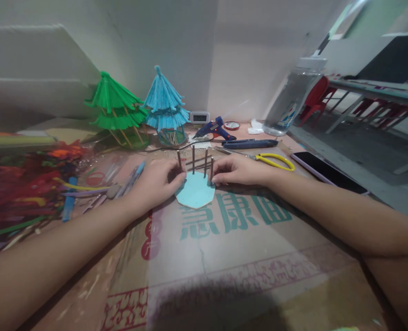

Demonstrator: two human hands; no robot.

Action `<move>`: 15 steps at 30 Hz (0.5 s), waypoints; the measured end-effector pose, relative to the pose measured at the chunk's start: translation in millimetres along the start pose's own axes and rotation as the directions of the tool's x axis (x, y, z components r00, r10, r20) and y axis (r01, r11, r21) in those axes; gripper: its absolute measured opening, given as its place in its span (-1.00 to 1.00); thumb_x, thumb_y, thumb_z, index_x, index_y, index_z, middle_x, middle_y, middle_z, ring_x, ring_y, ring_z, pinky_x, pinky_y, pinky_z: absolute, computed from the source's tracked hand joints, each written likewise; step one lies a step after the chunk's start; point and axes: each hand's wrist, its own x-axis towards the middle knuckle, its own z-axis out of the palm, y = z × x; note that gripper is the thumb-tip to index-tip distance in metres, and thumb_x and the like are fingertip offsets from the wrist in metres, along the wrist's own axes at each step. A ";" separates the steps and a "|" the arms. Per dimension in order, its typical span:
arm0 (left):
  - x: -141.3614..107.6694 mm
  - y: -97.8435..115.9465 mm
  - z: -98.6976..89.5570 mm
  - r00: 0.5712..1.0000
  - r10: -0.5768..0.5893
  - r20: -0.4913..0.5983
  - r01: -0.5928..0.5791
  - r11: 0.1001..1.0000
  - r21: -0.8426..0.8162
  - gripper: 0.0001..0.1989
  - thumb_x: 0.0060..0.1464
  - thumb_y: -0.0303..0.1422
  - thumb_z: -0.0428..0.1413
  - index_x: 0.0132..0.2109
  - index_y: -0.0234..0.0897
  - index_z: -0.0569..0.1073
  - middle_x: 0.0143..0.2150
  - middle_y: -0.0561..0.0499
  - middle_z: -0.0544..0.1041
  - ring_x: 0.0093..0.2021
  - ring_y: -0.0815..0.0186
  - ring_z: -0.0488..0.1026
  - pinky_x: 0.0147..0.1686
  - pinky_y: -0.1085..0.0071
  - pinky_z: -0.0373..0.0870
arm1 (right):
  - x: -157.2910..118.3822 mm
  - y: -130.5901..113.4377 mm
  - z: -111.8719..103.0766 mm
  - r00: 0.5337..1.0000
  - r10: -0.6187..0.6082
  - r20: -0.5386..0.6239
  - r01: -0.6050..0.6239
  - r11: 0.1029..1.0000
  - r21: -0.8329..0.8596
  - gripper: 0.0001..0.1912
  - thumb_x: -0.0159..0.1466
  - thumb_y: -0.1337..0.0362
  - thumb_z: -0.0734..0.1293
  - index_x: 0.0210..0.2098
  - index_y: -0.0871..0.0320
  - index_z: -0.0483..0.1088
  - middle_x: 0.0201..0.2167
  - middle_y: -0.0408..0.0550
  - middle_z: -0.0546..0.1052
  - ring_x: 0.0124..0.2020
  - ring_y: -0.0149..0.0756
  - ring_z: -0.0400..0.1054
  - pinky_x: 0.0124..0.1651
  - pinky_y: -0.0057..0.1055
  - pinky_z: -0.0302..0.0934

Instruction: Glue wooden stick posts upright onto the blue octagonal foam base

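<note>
A light blue, many-sided board [195,193] lies flat on the cardboard, with several brown sticks [193,161] standing upright along its far part. My left hand [161,177] is closed at the board's left edge, thumb on the rim beside the leftmost stick. On the other side, my right hand [235,169] has its thumb and fingers closed around the foot of the rightmost stick [211,166]. The hidden fingertips make the exact hold hard to see. Loose brown sticks [200,162] lie just behind the board.
Behind stand a green model pavilion [116,103], a blue one [164,101], a glue gun [213,128] and a small clock [200,117]. Yellow-handled scissors [276,161], a phone [328,172] and a large clear jar [290,101] are at right. Colourful craft pieces [35,184] crowd the left.
</note>
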 end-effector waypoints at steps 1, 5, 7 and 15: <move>-0.1 -0.1 0.0 1.000 0.002 -0.002 -0.002 1.000 0.001 -0.75 0.22 -0.20 0.03 -0.24 -0.27 0.49 -0.31 -0.06 0.54 -0.28 0.16 0.45 -0.27 0.27 0.27 | -0.2 -0.4 -0.1 1.000 0.001 -0.001 -0.001 1.000 -0.020 -0.87 0.23 0.25 0.41 -0.35 0.19 0.48 -0.45 -0.19 0.50 -0.44 -0.45 0.33 -0.31 -0.47 0.20; -0.6 -0.3 -1.1 1.000 0.015 -0.005 -0.015 1.000 0.000 -0.76 0.21 -0.21 0.04 -0.25 -0.27 0.50 -0.32 -0.04 0.54 -0.28 0.15 0.45 -0.26 0.26 0.26 | -0.2 0.1 -1.1 1.000 0.001 0.019 0.000 0.999 -0.048 -0.85 0.26 0.22 0.39 -0.35 0.19 0.48 -0.46 -0.20 0.49 -0.46 -0.46 0.31 -0.33 -0.48 0.19; -0.6 -0.4 -1.3 1.000 0.019 -0.006 -0.019 1.000 -0.006 -0.76 0.21 -0.21 0.04 -0.24 -0.27 0.50 -0.31 -0.04 0.55 -0.26 0.15 0.46 -0.25 0.26 0.27 | -0.2 0.0 -1.4 1.000 0.012 0.023 -0.011 0.998 -0.054 -0.84 0.26 0.21 0.38 -0.34 0.19 0.47 -0.47 -0.20 0.49 -0.48 -0.46 0.31 -0.34 -0.48 0.19; 0.2 -0.1 0.9 1.000 0.019 -0.008 -0.019 1.000 -0.008 -0.77 0.20 -0.21 0.04 -0.25 -0.26 0.49 -0.31 -0.04 0.55 -0.25 0.15 0.46 -0.23 0.25 0.27 | -1.6 -3.3 -1.2 0.999 0.036 0.037 -0.030 0.990 -0.135 -0.83 0.27 0.18 0.37 -0.30 0.18 0.47 -0.45 -0.17 0.52 -0.45 -0.42 0.36 -0.34 -0.48 0.23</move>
